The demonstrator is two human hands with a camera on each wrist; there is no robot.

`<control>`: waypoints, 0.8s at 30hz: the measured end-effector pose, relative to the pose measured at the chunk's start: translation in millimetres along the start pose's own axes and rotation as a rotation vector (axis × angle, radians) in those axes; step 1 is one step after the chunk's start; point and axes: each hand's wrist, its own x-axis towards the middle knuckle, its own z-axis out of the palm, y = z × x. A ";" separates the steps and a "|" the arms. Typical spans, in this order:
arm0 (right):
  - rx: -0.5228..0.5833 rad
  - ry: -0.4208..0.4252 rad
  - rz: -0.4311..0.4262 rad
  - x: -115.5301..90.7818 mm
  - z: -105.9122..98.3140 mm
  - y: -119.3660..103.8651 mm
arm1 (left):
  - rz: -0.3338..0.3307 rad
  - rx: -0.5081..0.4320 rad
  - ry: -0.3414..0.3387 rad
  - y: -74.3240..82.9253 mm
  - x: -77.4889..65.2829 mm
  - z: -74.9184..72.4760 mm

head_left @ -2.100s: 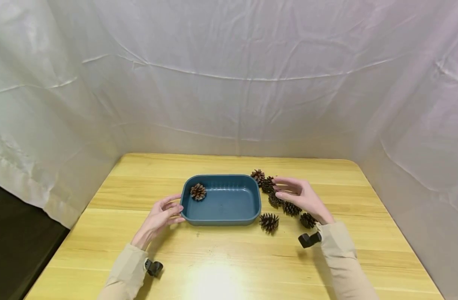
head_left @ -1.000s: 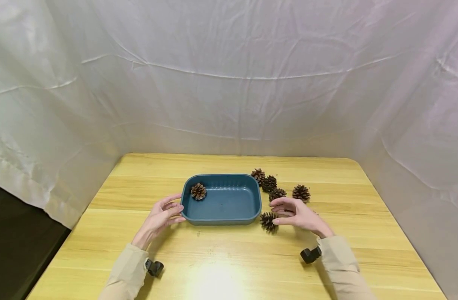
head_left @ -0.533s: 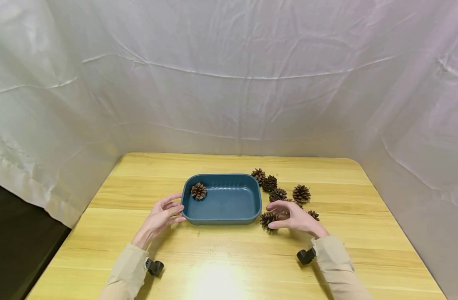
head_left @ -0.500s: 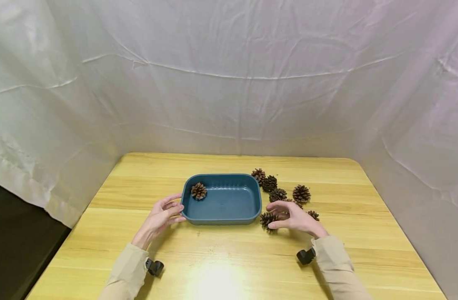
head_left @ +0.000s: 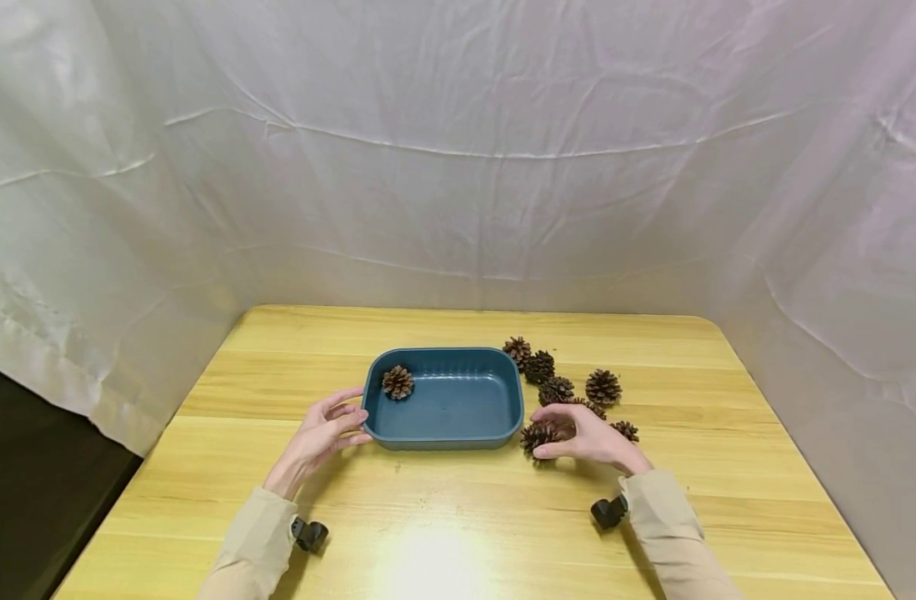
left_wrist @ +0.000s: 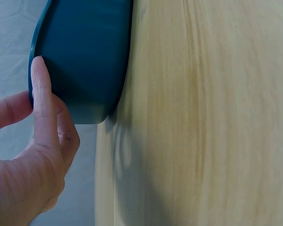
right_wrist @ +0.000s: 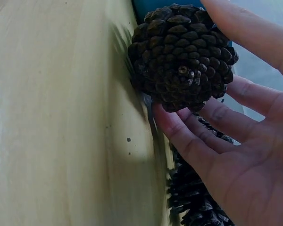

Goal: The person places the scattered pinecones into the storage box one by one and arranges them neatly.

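Note:
A dark blue rectangular plastic basin [head_left: 442, 442] stands mid-table, with one brown pine cone [head_left: 397, 382] inside at its left end. My left hand [head_left: 324, 435] holds the basin by its left end; in the left wrist view the thumb lies along the wall and the other fingers bend at the rim. Just right of the basin, my right hand [head_left: 588, 437] has thumb and fingers around another pine cone [right_wrist: 181, 59], low over the table. The right wrist view shows that cone's scaly base facing the camera, thumb on one side and fingertips on the other.
Several more pine cones lie right of the basin: one at the back [head_left: 516, 351], others running forward behind the right hand, and a separate cone [head_left: 603, 387] farther right. White cloth [head_left: 473, 167] hangs around the wooden table [head_left: 315, 333].
The right hand has come forward and left from over the far cones to the front cone, its fingers closing around it. One cone now lies farther right. The left hand and basin stay put.

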 end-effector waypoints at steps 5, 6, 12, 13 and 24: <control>-0.020 -0.001 -0.007 -0.4 -1.3 1.4 | -0.004 -0.002 0.001 0.4 -0.1 0.2; -0.023 0.000 -0.009 -0.6 -1.7 1.5 | -0.005 -0.002 0.002 0.5 -0.1 0.3; -0.015 0.021 0.016 -1.8 -4.2 -0.8 | -0.004 -0.002 0.005 1.1 0.0 0.7; -0.016 0.023 0.015 -2.0 -4.7 -1.4 | -0.004 -0.002 0.004 1.1 0.1 0.7; -0.034 0.060 -0.025 -4.5 -9.4 -7.4 | -0.003 -0.005 -0.001 0.7 -0.1 0.3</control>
